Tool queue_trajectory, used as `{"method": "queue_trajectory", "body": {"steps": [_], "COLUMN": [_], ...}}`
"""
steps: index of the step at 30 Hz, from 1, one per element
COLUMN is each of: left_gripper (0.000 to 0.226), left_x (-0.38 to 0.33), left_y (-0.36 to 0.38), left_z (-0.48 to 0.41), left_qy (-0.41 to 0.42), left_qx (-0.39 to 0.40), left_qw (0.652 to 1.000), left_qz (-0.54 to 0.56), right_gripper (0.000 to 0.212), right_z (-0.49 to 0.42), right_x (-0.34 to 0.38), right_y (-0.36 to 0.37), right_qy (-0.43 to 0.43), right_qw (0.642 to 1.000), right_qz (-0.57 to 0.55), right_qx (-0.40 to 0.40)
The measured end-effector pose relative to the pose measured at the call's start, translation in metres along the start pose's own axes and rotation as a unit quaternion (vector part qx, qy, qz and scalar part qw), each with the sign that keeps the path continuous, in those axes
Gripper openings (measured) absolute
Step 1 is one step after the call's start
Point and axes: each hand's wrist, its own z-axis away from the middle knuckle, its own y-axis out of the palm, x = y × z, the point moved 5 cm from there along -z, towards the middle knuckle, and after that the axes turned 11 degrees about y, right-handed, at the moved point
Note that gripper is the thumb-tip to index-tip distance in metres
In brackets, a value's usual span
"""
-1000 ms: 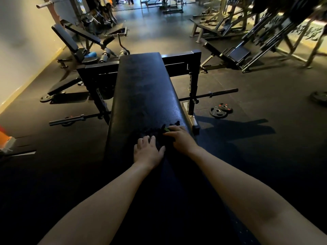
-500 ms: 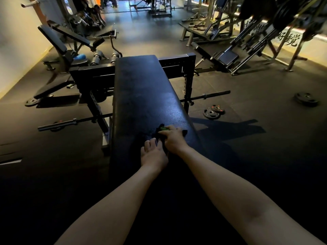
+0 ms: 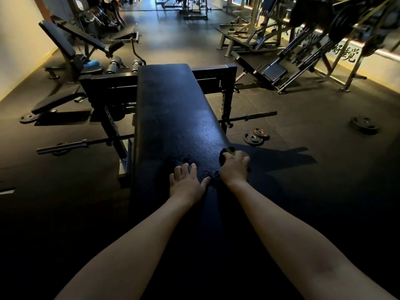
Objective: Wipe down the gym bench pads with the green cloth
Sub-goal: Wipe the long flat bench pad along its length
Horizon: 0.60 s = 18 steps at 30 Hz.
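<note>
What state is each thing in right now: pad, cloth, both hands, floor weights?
Bench pad: flat, horizontal.
Green cloth: bunched at the pad's right edge.
Right hand: grips the cloth.
Left hand: fingers straight, resting on the pad, holding nothing.
Weight plates: lying flat on the floor.

L hand (image 3: 187, 185): bare, back of hand + all fingers in view.
R hand (image 3: 234, 167): bare, back + knuckles in view, fingertips hidden.
L forearm (image 3: 129, 245): bare to btm frame edge.
R forearm (image 3: 292, 234): bare to btm frame edge.
</note>
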Motion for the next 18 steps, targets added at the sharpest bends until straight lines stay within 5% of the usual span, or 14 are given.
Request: {"method": "queue_trajectory", "body": {"steps": [5,9,18], "left_gripper": [0.068,0.069,0.101], "left_x": [0.019,0.049,0.097], "left_y": [-0.012,-0.021,-0.011], "left_z": [0.002,0.019,0.029], "left_qy": [0.052,-0.021,-0.165], "left_qx": [0.008,-0.043,0.019], "left_qw": [0.998,0.997,0.98], "left_qz": [0.032,0.059,0.109], "right_gripper": [0.041,0.043,0.046], "right_z": [0.035,0.036,0.015], "right_x": [0.056,0.072,0.033], "right_y": [0.027,0.031,0.014], "right_qy": [-0.113,-0.209,-0.049], "right_qw": [0.991,0.968,0.999], "right_qz": [0.015,-0.001,0.018], "right_qx": [0.069,0.135,0.013]}}
